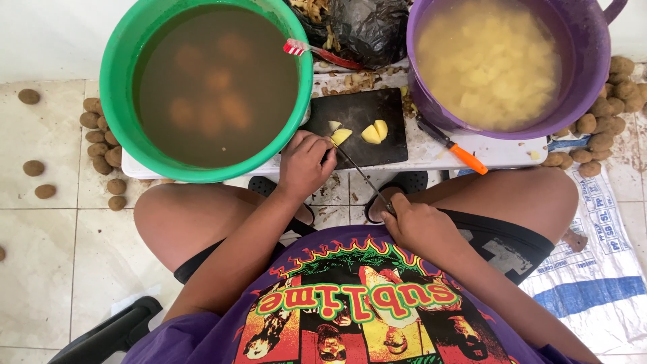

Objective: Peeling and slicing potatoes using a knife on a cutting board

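Note:
My left hand point(304, 164) rests on the near left corner of a black cutting board point(364, 111) and pinches a peeled yellow potato piece point(340, 136). My right hand point(419, 226) grips the handle of a thin knife point(360, 172) whose tip reaches that piece. Two more cut potato wedges point(375, 131) lie in the middle of the board. The board sits on a low white table point(431, 152) over my knees.
A green basin point(121, 101) of murky water with submerged potatoes stands left, a toothbrush point(317, 54) on its rim. A purple tub point(590, 74) of cut potato in water stands right. An orange-handled knife point(453, 147), black peel bag point(364, 27), loose brown potatoes point(101, 145) and sack point(600, 269).

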